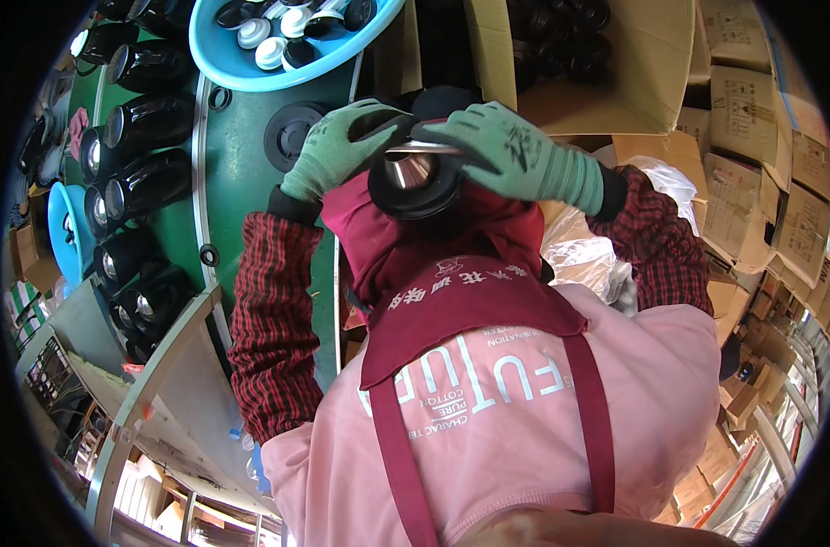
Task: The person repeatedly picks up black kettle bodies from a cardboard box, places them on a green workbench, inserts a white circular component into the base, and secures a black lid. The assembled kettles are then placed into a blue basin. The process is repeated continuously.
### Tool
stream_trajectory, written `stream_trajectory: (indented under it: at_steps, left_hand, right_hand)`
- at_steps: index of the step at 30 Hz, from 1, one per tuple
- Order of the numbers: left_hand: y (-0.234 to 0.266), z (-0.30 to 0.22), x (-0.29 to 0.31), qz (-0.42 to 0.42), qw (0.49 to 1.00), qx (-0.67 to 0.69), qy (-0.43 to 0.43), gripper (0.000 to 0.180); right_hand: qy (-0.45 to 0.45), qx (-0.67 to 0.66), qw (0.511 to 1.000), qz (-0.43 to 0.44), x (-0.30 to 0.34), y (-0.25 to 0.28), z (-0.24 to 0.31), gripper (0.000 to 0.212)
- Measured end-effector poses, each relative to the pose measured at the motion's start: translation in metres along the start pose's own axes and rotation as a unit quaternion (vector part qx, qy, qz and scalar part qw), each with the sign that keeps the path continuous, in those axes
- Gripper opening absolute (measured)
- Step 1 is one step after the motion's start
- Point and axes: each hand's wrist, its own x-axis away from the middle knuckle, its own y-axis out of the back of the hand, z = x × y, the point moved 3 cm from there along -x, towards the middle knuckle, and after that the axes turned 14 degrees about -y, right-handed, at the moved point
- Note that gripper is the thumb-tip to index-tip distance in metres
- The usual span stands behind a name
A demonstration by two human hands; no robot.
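In front of my chest, over the maroon apron, is a round black pot-like vessel with a shiny steel inside, its mouth facing up toward me. My left hand, in a green glove with dark fingertips, is curled at the vessel's far left edge. From the right, my right hand, gloved the same way, has its fingers bent over the far edge. A thin silvery rim shows between the hands. Both hands' fingertips are partly hidden. Beyond my left hand, a flat black disc lies on the green work surface.
A light-blue basin of black and white lids stands at the far left. Several glossy black jugs line the green belt beyond a metal rail. An open carton with dark items is at the far right, near stacked boxes.
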Motion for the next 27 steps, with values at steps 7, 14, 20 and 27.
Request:
stream_trajectory:
  at_steps: [7, 14, 20, 27]
  left_hand:
    - [-0.023, -0.04, 0.001, -0.108, 0.939, -0.293, 0.144, 0.033]
    - [-0.041, -0.064, 0.012, -0.104, 0.928, -0.352, 0.061, 0.023]
    - [-0.037, -0.047, 0.028, -0.029, 0.958, -0.283, 0.023, 0.019]
    - [-0.018, 0.005, 0.007, -0.122, 0.972, 0.065, 0.189, 0.028]
  right_hand:
    - [0.07, 0.123, 0.99, -0.021, -0.018, 0.007, -0.014, 0.06]
    - [0.028, 0.057, 0.997, -0.046, -0.007, -0.014, -0.055, 0.054]
    - [0.037, -0.705, 0.694, 0.145, -0.053, -0.034, -0.085, 0.039]
    - [0.254, -0.236, 0.935, 0.079, -0.014, -0.048, 0.033, 0.029]
